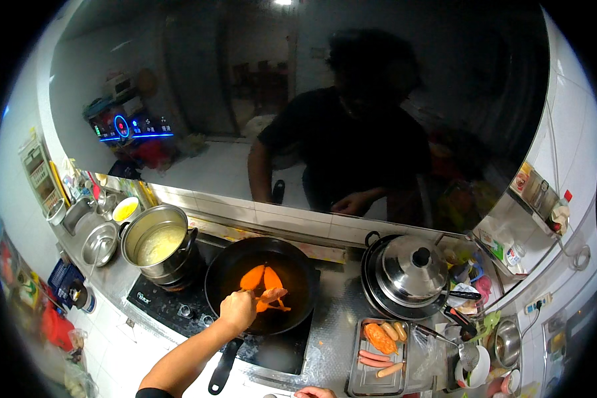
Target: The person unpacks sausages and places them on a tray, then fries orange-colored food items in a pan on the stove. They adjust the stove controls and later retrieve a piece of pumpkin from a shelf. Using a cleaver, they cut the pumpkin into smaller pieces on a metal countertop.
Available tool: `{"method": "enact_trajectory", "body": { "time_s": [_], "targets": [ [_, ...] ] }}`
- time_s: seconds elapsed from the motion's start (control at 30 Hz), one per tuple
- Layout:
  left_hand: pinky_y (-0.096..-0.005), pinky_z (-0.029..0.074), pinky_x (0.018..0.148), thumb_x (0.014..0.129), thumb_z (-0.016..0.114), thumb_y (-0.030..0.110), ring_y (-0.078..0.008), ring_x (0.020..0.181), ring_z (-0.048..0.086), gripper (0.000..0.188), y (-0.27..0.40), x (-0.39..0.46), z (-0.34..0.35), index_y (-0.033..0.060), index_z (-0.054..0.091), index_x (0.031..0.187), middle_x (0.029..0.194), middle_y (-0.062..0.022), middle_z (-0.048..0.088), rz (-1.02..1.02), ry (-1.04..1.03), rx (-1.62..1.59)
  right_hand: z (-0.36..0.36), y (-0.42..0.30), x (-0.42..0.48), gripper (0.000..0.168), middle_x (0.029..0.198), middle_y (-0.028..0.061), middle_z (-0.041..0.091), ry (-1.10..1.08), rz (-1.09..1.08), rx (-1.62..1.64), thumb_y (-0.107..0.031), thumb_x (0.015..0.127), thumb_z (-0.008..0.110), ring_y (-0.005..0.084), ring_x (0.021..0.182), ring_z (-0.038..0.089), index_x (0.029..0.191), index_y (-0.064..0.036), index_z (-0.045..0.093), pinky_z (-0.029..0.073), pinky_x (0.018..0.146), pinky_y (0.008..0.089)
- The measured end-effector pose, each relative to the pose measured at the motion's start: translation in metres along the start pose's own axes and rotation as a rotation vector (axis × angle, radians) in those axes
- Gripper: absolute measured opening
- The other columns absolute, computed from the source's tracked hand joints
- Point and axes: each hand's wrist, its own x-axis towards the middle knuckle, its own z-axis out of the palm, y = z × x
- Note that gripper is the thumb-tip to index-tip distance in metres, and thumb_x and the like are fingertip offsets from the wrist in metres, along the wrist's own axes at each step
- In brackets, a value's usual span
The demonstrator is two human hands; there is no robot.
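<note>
My left hand reaches over a black wok. It grips one end of an orange-brown piece of food, perhaps meat, held above the dark oil. Several bright orange pieces of food lie in that oil. The wok's black handle points toward me, below my left forearm. Only part of my right hand shows at the bottom edge, and whether it holds anything is hidden. To its right, a metal tray carries an orange coated piece of meat and several sausages.
A steel pot with pale liquid stands on the left burner of the black gas stove. A lidded pan sits right of the wok. The dark glossy hood panel rises behind. A skimmer and bowls crowd the right.
</note>
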Motion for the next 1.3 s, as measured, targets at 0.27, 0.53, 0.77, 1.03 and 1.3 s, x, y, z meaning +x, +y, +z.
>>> {"method": "enact_trajectory", "body": {
  "time_s": [0.27, 0.53, 0.77, 1.03, 1.3],
  "targets": [
    [-0.0376, 0.051, 0.064, 0.072, 0.054, 0.007, -0.0290, 0.072, 0.063, 0.016, -0.001, -0.005, 0.007, 0.0031, 0.060, 0.086, 0.084, -0.0144, 0.062, 0.238, 0.029, 0.216, 0.002, 0.006, 0.001, 0.014, 0.063, 0.0014, 0.056, -0.050, 0.030, -0.014, -0.015, 0.084, 0.061, 0.0078, 0.057, 0.049, 0.086, -0.001, 0.063, 0.041, 0.052, 0.0251],
    [-0.0342, 0.051, 0.062, 0.073, 0.053, 0.007, -0.0262, 0.071, 0.064, 0.015, 0.004, -0.004, 0.004, 0.0034, 0.060, 0.085, 0.083, -0.0124, 0.061, 0.365, 0.032, 0.307, 0.002, 0.011, 0.001, 0.013, 0.064, 0.0023, 0.057, -0.038, 0.075, -0.035, -0.014, 0.083, 0.061, 0.0079, 0.059, 0.050, 0.086, -0.001, 0.062, 0.041, 0.052, 0.0245],
    [-0.0338, 0.051, 0.062, 0.073, 0.053, 0.008, -0.0251, 0.071, 0.063, 0.013, 0.002, -0.004, 0.007, 0.0036, 0.060, 0.082, 0.080, -0.0109, 0.061, 0.426, 0.055, 0.352, 0.000, 0.004, 0.002, 0.012, 0.065, 0.0019, 0.057, -0.024, 0.033, -0.033, -0.013, 0.083, 0.061, 0.0077, 0.059, 0.050, 0.087, -0.001, 0.062, 0.042, 0.053, 0.0242],
    [-0.0336, 0.050, 0.064, 0.071, 0.054, 0.008, -0.0255, 0.072, 0.063, 0.019, 0.002, -0.003, 0.007, 0.0030, 0.061, 0.088, 0.081, -0.0118, 0.061, 0.443, 0.030, 0.349, 0.001, -0.001, 0.002, 0.012, 0.064, 0.0015, 0.057, -0.032, 0.078, -0.036, -0.013, 0.083, 0.061, 0.0076, 0.057, 0.049, 0.087, -0.002, 0.063, 0.041, 0.051, 0.0244],
    [-0.0327, 0.049, 0.064, 0.070, 0.055, 0.010, -0.0235, 0.074, 0.062, 0.022, 0.001, -0.002, 0.009, 0.0058, 0.063, 0.090, 0.081, -0.0113, 0.061, 0.502, 0.039, 0.379, 0.003, 0.003, 0.000, 0.012, 0.064, 0.0013, 0.056, -0.011, 0.013, -0.045, -0.013, 0.083, 0.061, 0.0073, 0.057, 0.048, 0.087, -0.002, 0.062, 0.041, 0.051, 0.0241]
  ]
}}
